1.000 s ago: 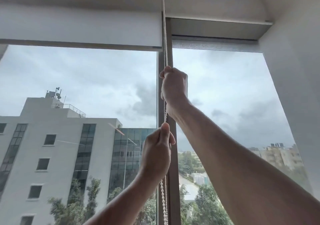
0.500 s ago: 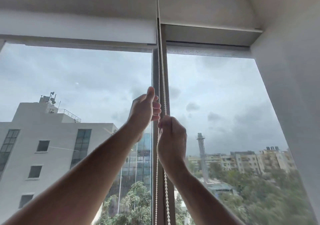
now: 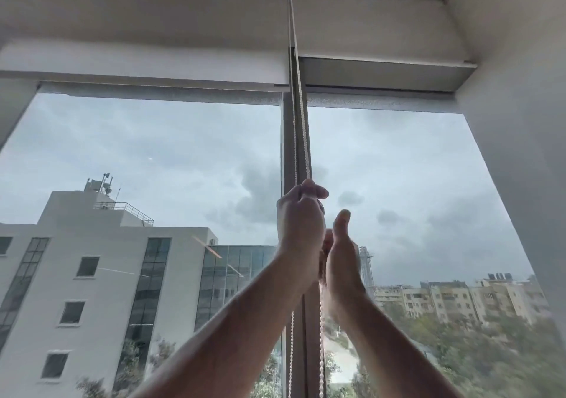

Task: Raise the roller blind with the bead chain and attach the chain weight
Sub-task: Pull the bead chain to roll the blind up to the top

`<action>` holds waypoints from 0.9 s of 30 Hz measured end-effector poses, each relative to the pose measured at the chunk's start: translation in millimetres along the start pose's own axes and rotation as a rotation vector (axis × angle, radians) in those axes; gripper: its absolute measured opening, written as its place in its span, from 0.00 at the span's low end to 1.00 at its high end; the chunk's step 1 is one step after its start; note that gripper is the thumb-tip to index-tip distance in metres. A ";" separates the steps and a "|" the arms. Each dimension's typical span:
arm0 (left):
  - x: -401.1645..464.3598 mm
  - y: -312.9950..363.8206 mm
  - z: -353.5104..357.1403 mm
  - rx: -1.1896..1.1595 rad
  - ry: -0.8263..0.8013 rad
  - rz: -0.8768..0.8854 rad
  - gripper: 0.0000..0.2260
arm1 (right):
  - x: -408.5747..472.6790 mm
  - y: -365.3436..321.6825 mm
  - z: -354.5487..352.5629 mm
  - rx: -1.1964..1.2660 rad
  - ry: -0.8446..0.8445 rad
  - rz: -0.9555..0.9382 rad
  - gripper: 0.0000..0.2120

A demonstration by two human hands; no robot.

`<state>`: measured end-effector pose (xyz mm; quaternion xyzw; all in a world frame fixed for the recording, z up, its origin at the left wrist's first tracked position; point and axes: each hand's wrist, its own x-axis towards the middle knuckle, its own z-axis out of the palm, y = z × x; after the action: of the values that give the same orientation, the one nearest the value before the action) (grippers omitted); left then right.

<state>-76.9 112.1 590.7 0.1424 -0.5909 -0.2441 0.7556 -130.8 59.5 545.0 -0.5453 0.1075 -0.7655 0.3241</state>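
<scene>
A white bead chain (image 3: 301,128) hangs in two strands from the top of the window, in front of the dark centre post (image 3: 287,152). My left hand (image 3: 300,229) is closed around the chain, fingertips pinching it at the top of the fist. My right hand (image 3: 343,260) is just below and to the right, thumb pointing up and away from the chain; its fingers are partly hidden behind the left hand. The left roller blind (image 3: 137,67) and the right roller blind (image 3: 382,30) are both rolled high, their bottom bars near the window top. No chain weight is in view.
A white wall (image 3: 520,137) closes the window recess on the right. Below my hands the two chain strands (image 3: 321,351) run on out of the frame's bottom edge. Buildings, trees and grey sky lie behind the glass.
My left hand, open half a second ago, has closed on the chain higher up. My right hand has loosened its grip and sits lower. The view has tilted upward.
</scene>
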 end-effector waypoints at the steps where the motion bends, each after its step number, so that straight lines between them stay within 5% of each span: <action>1: -4.2 -4.8 -1.5 0.012 0.001 0.015 0.17 | 11.6 -11.1 2.3 -0.052 0.008 0.028 0.31; 9: -31.3 -48.9 -24.1 0.177 -0.027 0.074 0.19 | 58.1 -83.3 55.5 -0.083 -0.175 0.073 0.23; 13: -45.9 -61.7 -33.1 0.152 -0.052 0.067 0.20 | 63.3 -83.7 78.5 0.014 -0.042 0.107 0.15; 23: -48.3 -67.5 -52.7 0.011 -0.203 0.038 0.23 | 44.0 -47.5 82.6 0.058 0.031 -0.177 0.17; 27: -39.1 -71.3 -58.8 -0.043 -0.105 -0.073 0.11 | 29.1 -27.6 76.0 -0.002 -0.020 -0.256 0.15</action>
<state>-41.7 68.9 507.2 0.1348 -0.6188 -0.2912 0.7170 -78.2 77.2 610.6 -0.5625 0.0346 -0.7950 0.2244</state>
